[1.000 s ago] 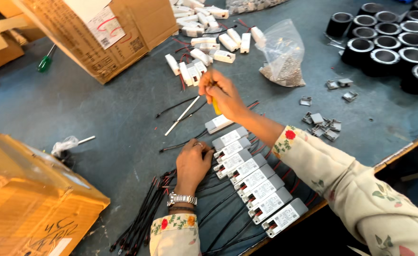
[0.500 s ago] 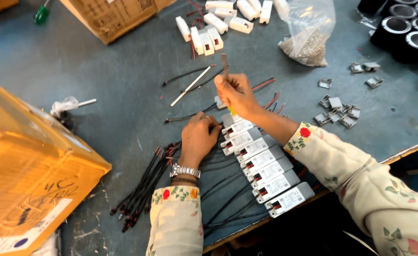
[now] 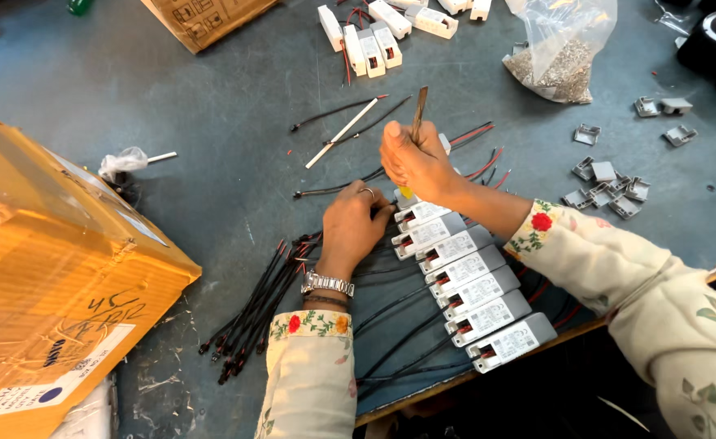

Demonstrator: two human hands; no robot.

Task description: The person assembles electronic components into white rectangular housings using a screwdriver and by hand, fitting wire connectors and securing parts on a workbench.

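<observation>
1. Since the earlier frame: view has dropped closer; both hands sit a bit lower and nearer the row of boxes. The right hand's tool, tilted before, now stands near upright.
2. Far left: big orange-brown cardboard carton [image 3: 49, 276] w/ a white label, well apart from the hands. Untouched.
3. Left-centre: bundle of thin black wires w/ red tips [image 3: 252, 305] lies loose on the blue-grey table [image 3: 212, 122], just beside the left wrist. Looks like stock not yet fitted.
4. Left hand [image 3: 354, 228]: fingers curled down, pressing on the top end of the row – steadies the small white rectangular plastic driver box at the row's head [image 3: 420, 213]. Can't tell if it pinches a wire underneath.
5. Right hand [image 3: 411, 162]: fist closed round a slim screwdriver w/ yellow handle [image 3: 417, 114], tip down at that same top box, just beside the left fingers.
6. Row of white labelled driver boxes [image 3: 476, 289] runs diag. down-right from the hands; leads already attached – prob. done units. Box under the tool is the one in work.
7. Upper centre/right: more white boxes [image 3: 366, 41], clear plastic bag of small screws [image 3: 557, 57], grey plastic clips [image 3: 606, 183] – well apart, seemingly left to do.
</observation>
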